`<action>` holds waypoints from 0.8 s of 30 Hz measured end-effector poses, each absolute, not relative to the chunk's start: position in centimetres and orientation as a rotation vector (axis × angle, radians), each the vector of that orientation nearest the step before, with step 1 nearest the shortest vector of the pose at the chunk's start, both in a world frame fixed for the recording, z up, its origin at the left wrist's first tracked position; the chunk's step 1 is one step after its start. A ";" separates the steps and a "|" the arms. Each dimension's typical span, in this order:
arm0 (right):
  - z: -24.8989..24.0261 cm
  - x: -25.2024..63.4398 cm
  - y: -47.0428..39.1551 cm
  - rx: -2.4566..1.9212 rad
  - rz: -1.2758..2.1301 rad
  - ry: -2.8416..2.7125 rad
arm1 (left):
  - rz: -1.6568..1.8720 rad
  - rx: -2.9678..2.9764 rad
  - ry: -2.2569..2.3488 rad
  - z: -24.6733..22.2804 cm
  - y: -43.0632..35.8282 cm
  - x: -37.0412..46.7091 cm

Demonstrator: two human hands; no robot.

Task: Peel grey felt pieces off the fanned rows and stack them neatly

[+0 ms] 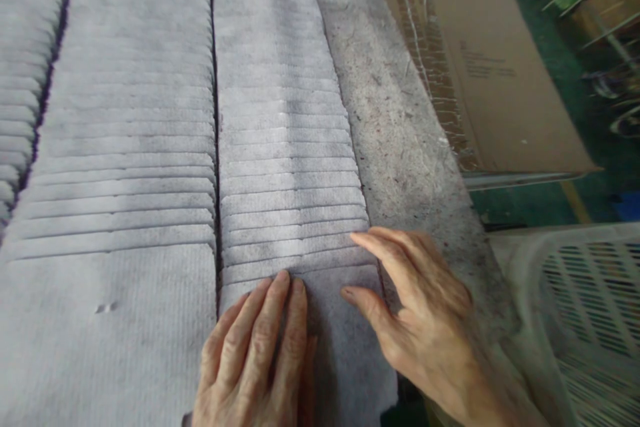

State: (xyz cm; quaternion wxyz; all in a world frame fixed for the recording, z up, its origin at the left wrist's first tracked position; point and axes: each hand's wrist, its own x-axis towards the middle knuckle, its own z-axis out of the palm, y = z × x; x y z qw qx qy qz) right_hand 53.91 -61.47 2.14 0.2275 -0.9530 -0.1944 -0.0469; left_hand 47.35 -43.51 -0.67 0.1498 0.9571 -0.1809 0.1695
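Note:
Grey fabric sheets overlap in long rows, each sheet's edge showing below the one behind it. My left hand [257, 350] lies flat on the front sheet of the right-hand row [345, 333], fingers stretched forward. At the right edge of that row, my right hand [420, 313] has its thumb and fingers apart, with the fingertips over the sheet edges and nothing between them. Left of it runs a wider row [115, 333], whose front sheet has two small marks. A dark gap separates the two rows.
A rough grey felt surface [400, 127] borders the rows on the right. Beyond it lies a cardboard box [505, 80] with torn tape. A white slotted plastic basket [537, 280] stands at the lower right. Part of another row [25, 47] shows at the far left.

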 end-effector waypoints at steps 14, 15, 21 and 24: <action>2.1 53.5 -61.1 -2.626 -0.056 -0.234 | 0.458 2.740 -0.446 -0.7 -43.7 47.3; 2.2 53.5 -61.1 -2.622 -0.049 -0.237 | 0.459 2.742 -0.452 -0.6 -43.7 47.3; 2.5 53.8 -61.1 -2.600 -0.022 -0.256 | 0.455 2.763 -0.505 -0.7 -43.5 47.4; 2.4 53.9 -61.0 -2.601 -0.028 -0.243 | 0.468 2.772 -0.510 -0.6 -43.5 47.4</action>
